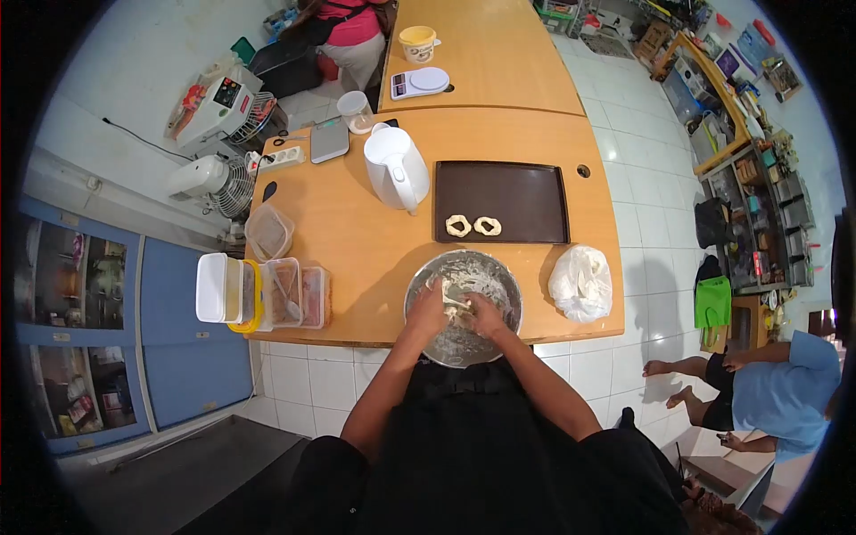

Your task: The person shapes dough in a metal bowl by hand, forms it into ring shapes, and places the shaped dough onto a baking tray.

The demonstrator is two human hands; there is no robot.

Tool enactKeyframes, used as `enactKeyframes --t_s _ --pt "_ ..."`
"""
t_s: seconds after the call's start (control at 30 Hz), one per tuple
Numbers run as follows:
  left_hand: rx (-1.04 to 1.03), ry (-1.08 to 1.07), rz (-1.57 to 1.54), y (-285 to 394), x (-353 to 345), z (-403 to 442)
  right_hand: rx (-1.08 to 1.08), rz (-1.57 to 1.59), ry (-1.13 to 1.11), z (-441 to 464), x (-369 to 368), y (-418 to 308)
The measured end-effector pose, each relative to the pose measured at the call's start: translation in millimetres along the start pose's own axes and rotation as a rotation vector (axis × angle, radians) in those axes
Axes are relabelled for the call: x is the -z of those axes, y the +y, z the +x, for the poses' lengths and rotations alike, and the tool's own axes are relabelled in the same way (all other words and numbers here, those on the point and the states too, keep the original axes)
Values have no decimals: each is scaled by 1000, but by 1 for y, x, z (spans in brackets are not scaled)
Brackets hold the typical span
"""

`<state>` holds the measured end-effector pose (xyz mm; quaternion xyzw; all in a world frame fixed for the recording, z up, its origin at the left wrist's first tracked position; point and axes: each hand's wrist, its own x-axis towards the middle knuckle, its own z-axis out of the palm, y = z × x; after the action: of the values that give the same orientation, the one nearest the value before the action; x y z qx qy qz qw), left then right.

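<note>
Our half-curled fingers [480, 308] touch dough [453, 309] in the bowl [507, 287], grip unclear; likely soft and sticky, it wants light edge pinching.

Kettle [395, 167] blocks left; bag [581, 283] blocks right of bowl [464, 346].

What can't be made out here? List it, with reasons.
All in the head view:
- Exact grip of the left hand and right hand: hidden by the hands themselves.
- Contents of the plastic bag: covered by bunched plastic.
- Reading on the white kitchen scale: too small.
- Head of the person in pink: cut off by the top edge.
</note>
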<state>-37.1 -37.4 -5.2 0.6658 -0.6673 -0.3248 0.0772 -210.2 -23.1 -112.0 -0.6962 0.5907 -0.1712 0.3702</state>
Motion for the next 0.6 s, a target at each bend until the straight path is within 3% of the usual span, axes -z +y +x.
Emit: enactKeyframes --t_s 0.1,0.2,0.43,0.5,0.6 --pt "60 32 142 5 -8 -1 -18 86 -25 2 3 8" --pt "85 -134 191 2 -12 4 -54 175 -67 -4 15 -1" --pt "-32 -15 250 -12 -37 4 119 124 -7 -4 31 -9" --pt "-60 78 218 -14 -41 8 93 96 -19 -5 33 -11" --pt "-151 20 212 -11 -40 12 72 171 -24 -6 33 -13"
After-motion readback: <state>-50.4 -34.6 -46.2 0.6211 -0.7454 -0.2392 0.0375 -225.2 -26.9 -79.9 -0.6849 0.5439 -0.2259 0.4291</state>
